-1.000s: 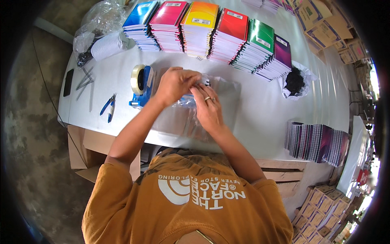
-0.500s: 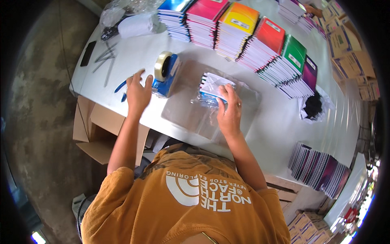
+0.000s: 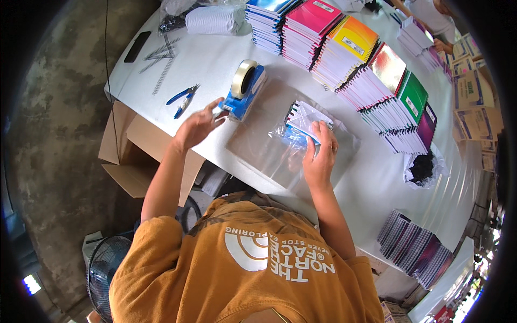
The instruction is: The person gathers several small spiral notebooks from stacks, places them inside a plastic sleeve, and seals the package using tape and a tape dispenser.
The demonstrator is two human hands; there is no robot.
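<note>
My left hand (image 3: 200, 127) reaches to the front end of a blue tape dispenser (image 3: 251, 92), fingers apart at its cutting edge. A roll of clear tape (image 3: 242, 79) sits in the dispenser. Whether a fingertip touches the tape end is too small to tell. My right hand (image 3: 322, 159) grips a small spiral notebook pack (image 3: 307, 114), white on top with blue at its near edge. Clear plastic film is loosely folded around this pack. Beneath it lies a flat, transparent sheet or board (image 3: 256, 153) on the white table.
Tall stacks of coloured spiral notebooks (image 3: 344, 46) line the far side. Blue-handled cutters (image 3: 183, 100), loose wire coils (image 3: 161, 60) and a black phone (image 3: 137, 47) lie left. More notebooks (image 3: 414, 248) stand right, near a black-filled bag (image 3: 423, 169). Below are a cardboard box (image 3: 142, 141) and fan (image 3: 106, 274).
My left hand has moved from beside the dispenser to its front end. The right hand stays on the notebook pack. The whole view has shifted, bringing the fan and more of another person in.
</note>
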